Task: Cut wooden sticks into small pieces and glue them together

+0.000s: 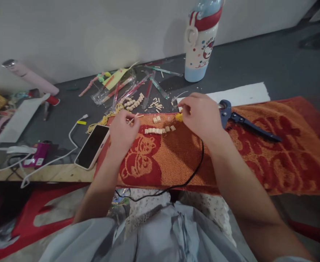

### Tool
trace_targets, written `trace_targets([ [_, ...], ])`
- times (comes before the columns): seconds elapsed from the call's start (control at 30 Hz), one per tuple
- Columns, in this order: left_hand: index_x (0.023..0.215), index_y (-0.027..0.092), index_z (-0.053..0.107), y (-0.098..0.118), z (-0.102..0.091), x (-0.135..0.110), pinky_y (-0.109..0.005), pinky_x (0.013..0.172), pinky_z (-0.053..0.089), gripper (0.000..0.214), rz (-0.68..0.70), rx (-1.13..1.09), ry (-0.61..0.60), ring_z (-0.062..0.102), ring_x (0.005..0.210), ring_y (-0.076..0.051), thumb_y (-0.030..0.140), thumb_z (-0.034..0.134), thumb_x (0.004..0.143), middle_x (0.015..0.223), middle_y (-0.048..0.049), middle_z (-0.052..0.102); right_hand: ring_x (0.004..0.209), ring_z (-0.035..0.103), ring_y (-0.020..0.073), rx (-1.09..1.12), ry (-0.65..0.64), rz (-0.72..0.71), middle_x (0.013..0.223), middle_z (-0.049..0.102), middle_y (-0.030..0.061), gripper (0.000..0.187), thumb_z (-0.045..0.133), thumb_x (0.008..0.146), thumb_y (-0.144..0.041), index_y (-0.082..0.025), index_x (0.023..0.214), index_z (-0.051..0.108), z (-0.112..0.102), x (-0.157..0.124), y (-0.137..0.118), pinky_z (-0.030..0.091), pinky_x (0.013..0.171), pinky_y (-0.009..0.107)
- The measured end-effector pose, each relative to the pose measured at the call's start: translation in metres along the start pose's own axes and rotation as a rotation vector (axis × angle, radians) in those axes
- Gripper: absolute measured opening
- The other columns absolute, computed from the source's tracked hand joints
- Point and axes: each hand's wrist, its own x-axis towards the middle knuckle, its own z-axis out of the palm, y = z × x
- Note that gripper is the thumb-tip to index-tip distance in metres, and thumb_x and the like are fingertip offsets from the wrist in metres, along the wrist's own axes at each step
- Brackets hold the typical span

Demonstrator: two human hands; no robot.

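My left hand (123, 131) rests on the orange and red towel (258, 145) with its fingers closed on a thin pale stick (134, 118). My right hand (200, 112) is curled at the towel's far edge, pinching a small yellow piece (178, 117). Between the hands lies a row of small tan beads (160, 130), with two more beads (156, 119) just beyond. A black cord (195, 171) runs under my right wrist toward my lap.
Blue cutting pliers (244, 122) lie right of my right hand on the towel. A phone (92, 146) lies left of it. Loose beads (134, 103), pens (149, 87), yellow string (107, 117), a cartoon bottle (200, 40), white paper (244, 94), and white cables (53, 158) crowd the table.
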Motion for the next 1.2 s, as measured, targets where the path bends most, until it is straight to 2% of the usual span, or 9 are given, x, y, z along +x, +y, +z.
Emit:
trace_targets([
  [0.1, 0.076, 0.022, 0.053, -0.007, 0.007, 0.018, -0.031, 0.076, 0.045, 0.005, 0.066, -0.056, 0.008, 0.060, 0.077, -0.016, 0.021, 0.057, 0.080, 0.082, -0.0022, 0.066, 0.091, 0.059, 0.0287, -0.121, 0.026, 0.101, 0.096, 0.067, 0.0153, 0.031, 0.040, 0.088, -0.016, -0.015, 0.097, 0.070, -0.010, -0.003, 0.001, 0.042, 0.079, 0.041],
  [0.2, 0.075, 0.022, 0.051, -0.009, 0.016, 0.024, -0.031, 0.075, 0.045, 0.007, 0.108, -0.092, -0.035, 0.059, 0.079, -0.016, 0.021, 0.056, 0.080, 0.082, -0.0023, 0.065, 0.089, 0.060, 0.0315, -0.276, -0.034, 0.223, 0.095, 0.067, 0.0203, 0.032, 0.040, 0.092, -0.026, -0.011, 0.100, 0.067, -0.016, -0.005, 0.000, 0.042, 0.076, 0.043],
  [0.37, 0.075, 0.022, 0.051, -0.011, 0.027, 0.015, -0.029, 0.072, 0.046, 0.007, 0.126, -0.159, -0.113, 0.059, 0.077, -0.016, 0.021, 0.055, 0.081, 0.083, -0.0030, 0.065, 0.086, 0.064, 0.0328, -0.446, -0.160, 0.309, 0.092, 0.069, 0.0227, 0.050, 0.046, 0.092, -0.054, -0.009, 0.104, 0.066, -0.013, -0.008, 0.003, 0.043, 0.071, 0.041],
  [0.5, 0.074, 0.023, 0.050, -0.014, 0.031, 0.008, -0.029, 0.071, 0.046, 0.010, 0.159, -0.187, -0.172, 0.060, 0.076, -0.016, 0.021, 0.058, 0.080, 0.080, -0.0020, 0.064, 0.079, 0.066, 0.0311, -0.530, -0.301, 0.302, 0.086, 0.071, 0.0199, 0.055, 0.049, 0.087, -0.064, -0.013, 0.097, 0.067, -0.009, -0.011, 0.002, 0.042, 0.065, 0.038],
  [0.6, 0.074, 0.023, 0.049, -0.015, 0.029, 0.008, -0.030, 0.071, 0.047, 0.010, 0.169, -0.208, -0.172, 0.060, 0.076, -0.016, 0.021, 0.058, 0.079, 0.080, -0.0023, 0.064, 0.079, 0.067, 0.0307, -0.562, -0.367, 0.296, 0.088, 0.072, 0.0183, 0.054, 0.056, 0.082, -0.065, -0.014, 0.097, 0.066, -0.006, -0.012, -0.002, 0.042, 0.062, 0.036],
  [0.77, 0.074, 0.022, 0.050, -0.020, 0.021, 0.013, -0.030, 0.073, 0.048, 0.008, 0.152, -0.244, -0.105, 0.059, 0.075, -0.015, 0.020, 0.056, 0.080, 0.080, -0.0023, 0.064, 0.082, 0.068, 0.0326, -0.588, -0.383, 0.271, 0.092, 0.073, 0.0194, 0.049, 0.061, 0.081, -0.057, -0.012, 0.100, 0.065, 0.001, -0.011, -0.002, 0.041, 0.061, 0.036],
  [0.87, 0.075, 0.022, 0.051, -0.022, 0.018, 0.014, -0.030, 0.075, 0.047, 0.007, 0.144, -0.244, -0.082, 0.059, 0.078, -0.016, 0.021, 0.055, 0.081, 0.082, -0.0025, 0.064, 0.081, 0.069, 0.0333, -0.582, -0.377, 0.268, 0.092, 0.073, 0.0201, 0.044, 0.058, 0.083, -0.053, -0.012, 0.100, 0.065, 0.003, -0.010, 0.002, 0.041, 0.062, 0.037],
  [1.07, 0.074, 0.022, 0.050, -0.021, 0.019, 0.014, -0.030, 0.077, 0.047, 0.009, 0.119, -0.243, -0.122, 0.058, 0.079, -0.016, 0.020, 0.056, 0.081, 0.083, -0.0027, 0.063, 0.077, 0.067, 0.0303, -0.563, -0.348, 0.255, 0.090, 0.073, 0.0194, 0.040, 0.049, 0.087, -0.047, -0.013, 0.096, 0.067, 0.001, -0.009, 0.009, 0.041, 0.063, 0.037],
  [1.2, 0.074, 0.022, 0.050, -0.021, 0.021, 0.013, -0.030, 0.075, 0.047, 0.009, 0.135, -0.258, -0.130, 0.058, 0.078, -0.016, 0.020, 0.056, 0.081, 0.082, -0.0029, 0.063, 0.076, 0.065, 0.0282, -0.470, -0.290, 0.305, 0.088, 0.072, 0.0170, 0.039, 0.046, 0.088, -0.047, -0.015, 0.091, 0.066, -0.003, -0.005, 0.014, 0.040, 0.064, 0.036],
])
